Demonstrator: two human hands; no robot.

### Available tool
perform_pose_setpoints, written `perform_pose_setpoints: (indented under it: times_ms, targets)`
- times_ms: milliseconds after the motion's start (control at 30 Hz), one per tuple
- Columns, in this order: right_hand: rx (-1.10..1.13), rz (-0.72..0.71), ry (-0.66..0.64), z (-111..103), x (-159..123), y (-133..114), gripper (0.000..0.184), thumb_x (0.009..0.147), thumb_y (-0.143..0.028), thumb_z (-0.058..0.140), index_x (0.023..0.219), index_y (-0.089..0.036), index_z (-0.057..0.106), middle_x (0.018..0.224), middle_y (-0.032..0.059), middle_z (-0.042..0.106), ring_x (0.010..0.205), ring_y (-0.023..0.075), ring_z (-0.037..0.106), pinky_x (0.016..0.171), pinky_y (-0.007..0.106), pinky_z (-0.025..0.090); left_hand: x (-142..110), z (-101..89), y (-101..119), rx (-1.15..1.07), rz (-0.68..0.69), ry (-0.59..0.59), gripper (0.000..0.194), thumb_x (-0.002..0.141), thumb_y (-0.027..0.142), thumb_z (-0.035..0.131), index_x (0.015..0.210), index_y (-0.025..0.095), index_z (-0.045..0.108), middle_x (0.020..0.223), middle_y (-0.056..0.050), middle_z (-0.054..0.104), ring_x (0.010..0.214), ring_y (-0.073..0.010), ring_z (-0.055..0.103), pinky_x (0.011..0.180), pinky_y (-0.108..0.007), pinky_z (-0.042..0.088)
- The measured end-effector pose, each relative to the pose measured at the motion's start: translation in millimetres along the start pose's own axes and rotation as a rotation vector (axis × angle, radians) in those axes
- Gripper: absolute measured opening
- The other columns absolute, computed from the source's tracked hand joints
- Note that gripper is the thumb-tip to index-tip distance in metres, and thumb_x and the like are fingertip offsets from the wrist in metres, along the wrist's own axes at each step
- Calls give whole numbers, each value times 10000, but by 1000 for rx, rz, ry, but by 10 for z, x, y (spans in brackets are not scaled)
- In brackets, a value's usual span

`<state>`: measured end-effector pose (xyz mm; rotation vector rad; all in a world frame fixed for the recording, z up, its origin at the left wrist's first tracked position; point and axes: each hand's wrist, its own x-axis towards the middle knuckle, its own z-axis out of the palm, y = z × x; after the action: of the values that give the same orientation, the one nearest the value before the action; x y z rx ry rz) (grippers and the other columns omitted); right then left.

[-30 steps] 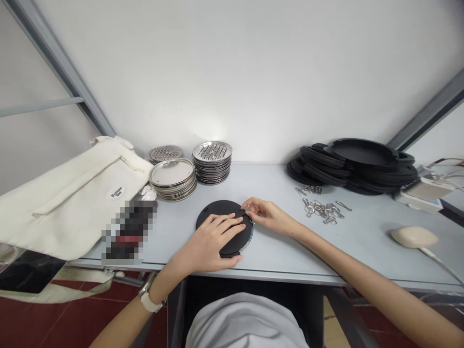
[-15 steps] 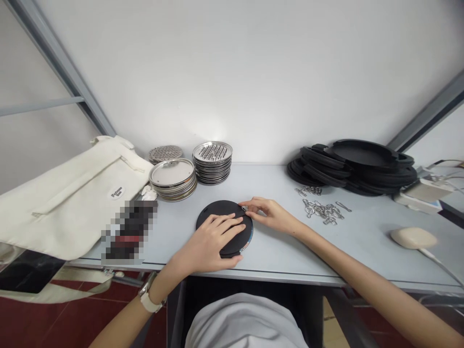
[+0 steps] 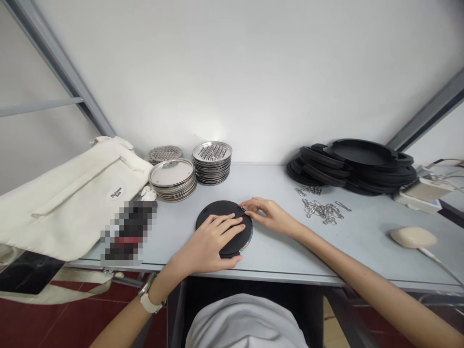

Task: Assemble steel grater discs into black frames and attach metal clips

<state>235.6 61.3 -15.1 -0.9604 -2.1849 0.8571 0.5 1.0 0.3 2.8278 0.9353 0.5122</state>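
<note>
A flat black disc (image 3: 214, 208) with a shiny strip on its right rim lies near the front of the table. My left hand (image 3: 213, 241) rests across it, fingers outstretched and the thumb beside its near edge. At the disc's upper right edge, my right hand (image 3: 263, 212) pinches a small metal wire clip (image 3: 243, 208) between thumb and fingers, the clip partly hidden by them. Several loose metal clips (image 3: 321, 209) lie in a pile to the right of that hand.
Back left stand stacks of metal discs (image 3: 172, 173) and grater plates (image 3: 212, 162). A cream bag (image 3: 83, 198) lies on the left. Back right is a heap of black round covers (image 3: 358, 164). A white corded device (image 3: 413, 237) sits on the right of the table (image 3: 268, 176).
The metal clip at the disc's edge has shifted slightly within my right fingers. Both hands stay in nearly the same place.
</note>
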Motion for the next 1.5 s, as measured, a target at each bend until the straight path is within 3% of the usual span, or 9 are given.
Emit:
perform_pose_setpoints:
  times_ms: [133, 1500]
  targets:
    - [10, 29, -27, 5, -3, -26, 294, 910, -332, 477, 1136, -177, 583, 774, 14, 599, 727, 141, 555, 702, 270, 468, -3, 8, -7, -1, 6, 3, 596, 808, 400, 593, 1352, 233, 418, 1377, -71, 487, 1326, -272, 364, 1056, -431, 304]
    - [24, 9, -57, 25, -2, -38, 240, 918, -282, 449, 1112, -175, 541, 752, -8, 537, 681, 119, 497, 661, 239, 428, -4, 6, -2, 0, -2, -9, 603, 811, 400, 597, 1357, 228, 407, 1389, -44, 474, 1335, -244, 347, 1068, -405, 292]
